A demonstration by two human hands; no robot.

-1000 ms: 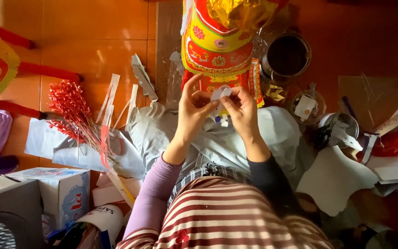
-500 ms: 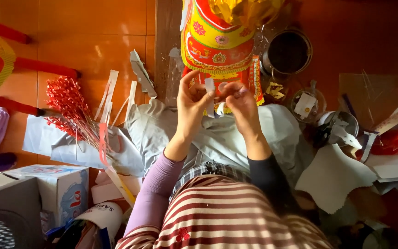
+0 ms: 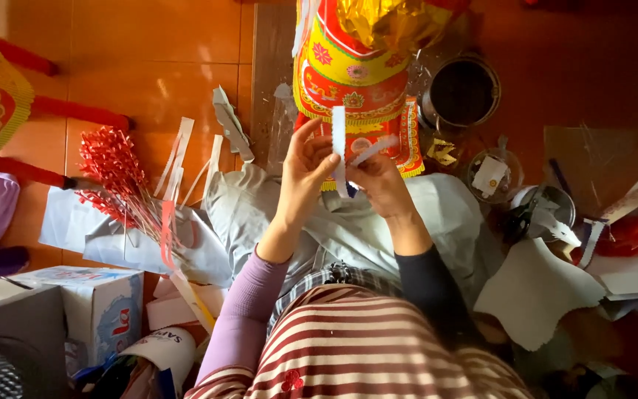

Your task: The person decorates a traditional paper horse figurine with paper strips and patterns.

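Note:
Both of my hands are raised over my lap and pinch thin white paper strips. My left hand holds the upright strip between thumb and fingers. My right hand grips the lower end, and a second strip slants up to the right from it. Just beyond the hands stands a red and yellow decorated paper object with gold foil at its top. My grey trousers lie below the hands.
A bunch of red paper flowers on sticks lies at left on white sheets. A dark round pot and small containers sit at right, with paper scraps. A cardboard box is at lower left.
The hands have drawn a small white piece out into a long strip that now stands upright between them. The hands have shifted slightly apart.

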